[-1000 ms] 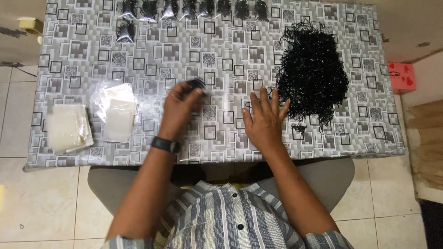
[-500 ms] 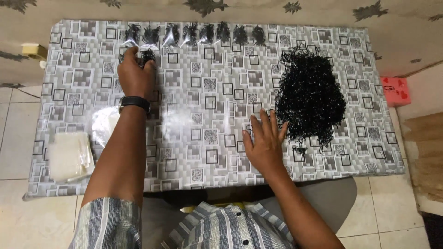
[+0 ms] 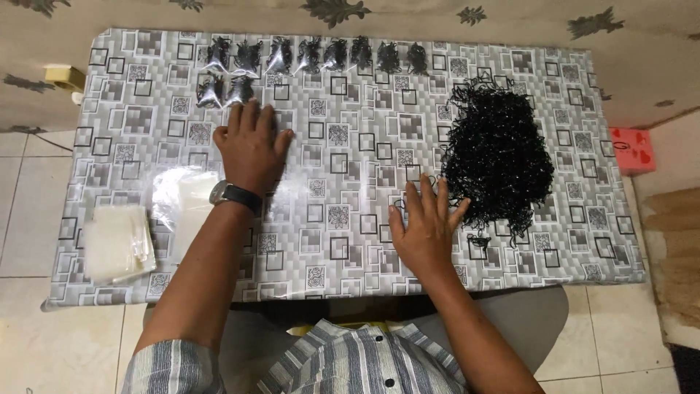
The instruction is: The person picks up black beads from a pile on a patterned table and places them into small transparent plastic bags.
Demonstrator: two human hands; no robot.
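Hands lay flat on the patterned worktop — our left hand, fingers spread and holding nothing, rested just below the nearest small filled bags, with more bagged bundles along the far edge. Our right hand, equally splayed and empty, touched the worktop beside the black tangled heap — clear empty bags sat near our left wrist.

Table cover: grey, black-and-white square pattern. On it: black tangled pile; clear, black-filled packets; white bags. Beside it: red box. Shirt: grey-white stripes.
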